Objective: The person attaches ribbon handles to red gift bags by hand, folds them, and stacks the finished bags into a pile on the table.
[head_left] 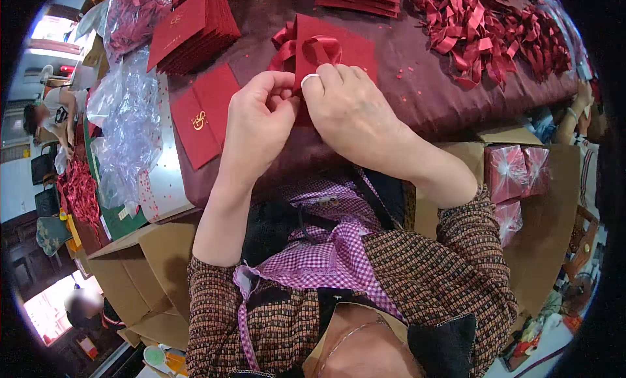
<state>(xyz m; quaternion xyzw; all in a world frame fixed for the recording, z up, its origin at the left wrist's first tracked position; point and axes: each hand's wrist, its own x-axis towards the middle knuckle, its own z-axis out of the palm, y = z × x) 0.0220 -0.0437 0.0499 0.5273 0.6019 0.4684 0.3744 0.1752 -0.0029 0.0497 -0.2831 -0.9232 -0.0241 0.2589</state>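
A dark red card [358, 48] stands tilted on the cloth-covered table in front of me, with a glossy red ribbon [323, 50] looped at its face and more ribbon behind its left edge. My right hand [349, 107], with a white band on one finger, is closed at the card's lower part, just under the loop. My left hand [264, 117] is closed in a pinch at the card's left edge; its fingertips hide what is between them. Left of my hands lies a flat red envelope [205, 117] with a gold emblem.
A stack of red envelopes [195, 32] stands at the back left, another stack [358, 0] at the back. Cut red ribbons [469, 35] are heaped at right. Clear plastic bags [127, 123] lie left. Cardboard boxes [153, 267] flank me. Other people are at the sides.
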